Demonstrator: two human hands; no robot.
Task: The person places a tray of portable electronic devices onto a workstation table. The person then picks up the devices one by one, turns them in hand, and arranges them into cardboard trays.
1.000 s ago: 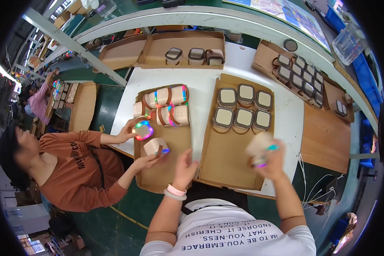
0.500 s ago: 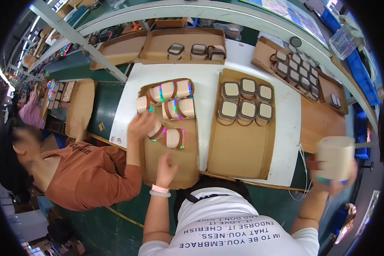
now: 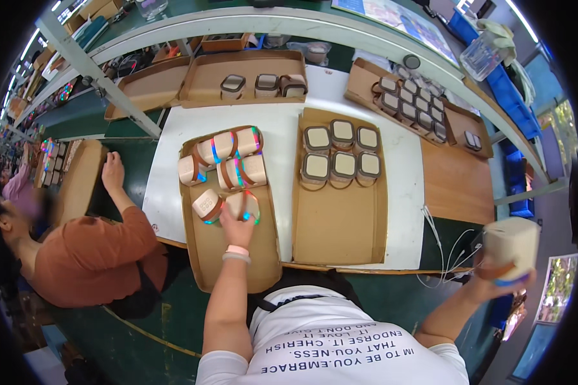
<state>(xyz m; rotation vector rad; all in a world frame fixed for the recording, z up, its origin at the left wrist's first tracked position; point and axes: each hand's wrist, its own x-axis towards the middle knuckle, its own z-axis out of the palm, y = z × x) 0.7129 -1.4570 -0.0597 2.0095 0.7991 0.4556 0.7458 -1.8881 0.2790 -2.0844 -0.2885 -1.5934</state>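
Note:
In the left cardboard tray (image 3: 199,256) lie several beige portable speakers (image 3: 245,141) with brown straps and coloured glowing rings. My left hand (image 3: 239,230) is closed on the speaker nearest me (image 3: 243,204). Its fingers cover part of that speaker. Right beside it lies another speaker, tilted (image 3: 207,204). Out at the far right, off the table, my right hand (image 3: 494,287) holds up a beige speaker (image 3: 512,242) by its lower end, where a brown strap and a bluish ring show.
A middle cardboard tray (image 3: 340,237) has several speakers standing with pale square tops up. More trays (image 3: 244,67) stand at the back and the right. White cables (image 3: 438,247) hang at the table's right edge. A co-worker (image 3: 96,250) sits at the left; a metal shelf frame (image 3: 250,25) crosses above.
My left hand has reached forward and taken hold of a speaker. The co-worker's hand has drawn back left from the left tray. My right hand still holds its speaker; the whole view has shifted.

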